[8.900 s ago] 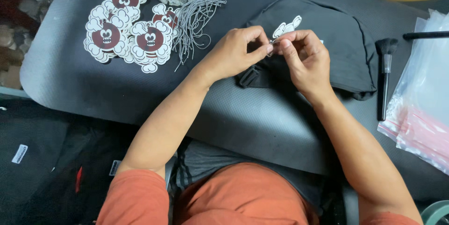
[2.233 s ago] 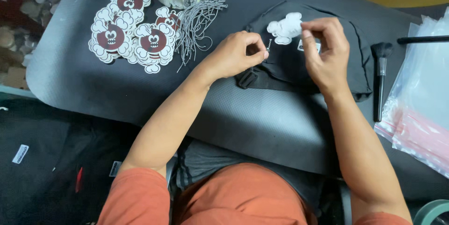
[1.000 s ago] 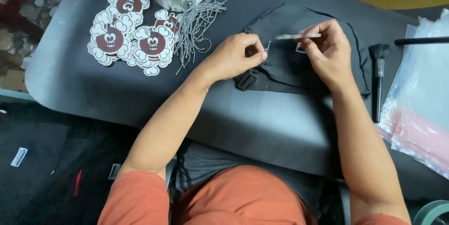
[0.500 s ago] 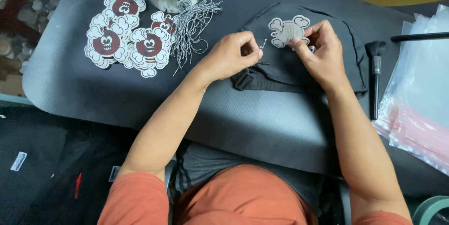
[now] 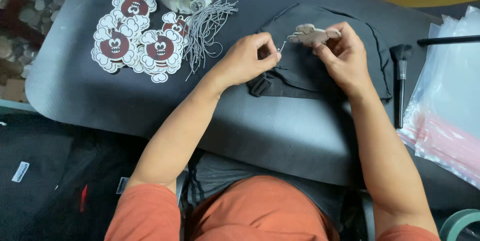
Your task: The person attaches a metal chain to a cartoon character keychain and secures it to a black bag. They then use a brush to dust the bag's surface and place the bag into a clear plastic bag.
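While the right hand [image 5: 345,56] pinches the charm [image 5: 312,34] — long axis sideways — the left hand [image 5: 247,61] pinches a cord [image 5: 281,47].

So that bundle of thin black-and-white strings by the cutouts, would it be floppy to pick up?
Probably very floppy: the strings lie fanned and curled on the dark mat, not straight. They look thin, so likely light for their size. Loose ends splay apart, so a few might slip out if grabbed carelessly. They seem unlikely to roll.

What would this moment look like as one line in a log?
left hand: pinching thin string | right hand: holding cloud-shaped tag | under hands: black garment | left: tag pile
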